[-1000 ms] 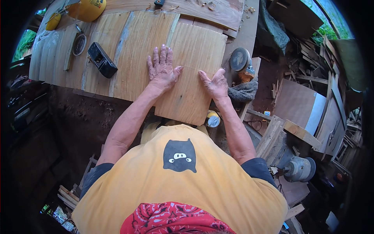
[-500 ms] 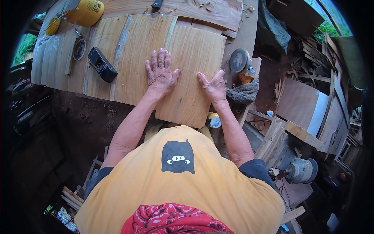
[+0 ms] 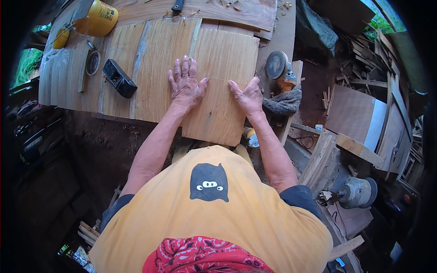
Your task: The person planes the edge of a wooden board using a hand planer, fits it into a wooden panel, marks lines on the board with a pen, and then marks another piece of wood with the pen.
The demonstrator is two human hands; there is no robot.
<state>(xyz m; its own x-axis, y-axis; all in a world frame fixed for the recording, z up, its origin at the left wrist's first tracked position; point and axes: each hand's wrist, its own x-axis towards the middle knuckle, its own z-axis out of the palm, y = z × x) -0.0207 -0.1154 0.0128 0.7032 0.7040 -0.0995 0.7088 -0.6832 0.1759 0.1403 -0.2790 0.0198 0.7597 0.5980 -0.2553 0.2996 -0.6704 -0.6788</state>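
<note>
Swung slightly since the earlier frame, in view only. Touching wooden board [image 3: 213, 116] at 12 o'clock: with right hand [image 3: 249, 97] at 1, thumb on top, fingers hidden, grip unclear; with left hand [image 3: 185, 89] at 11, flat, thumb wide. Beyond: disc grinder [image 3: 276, 66] at 1, hand plane [image 3: 112, 72] at 10, yellow bucket [image 3: 102, 22] farthest.

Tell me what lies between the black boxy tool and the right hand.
Head view: the left hand, palm down on the wooden boards, lies between the black boxy tool and the right hand; board surface shows on either side.
</note>
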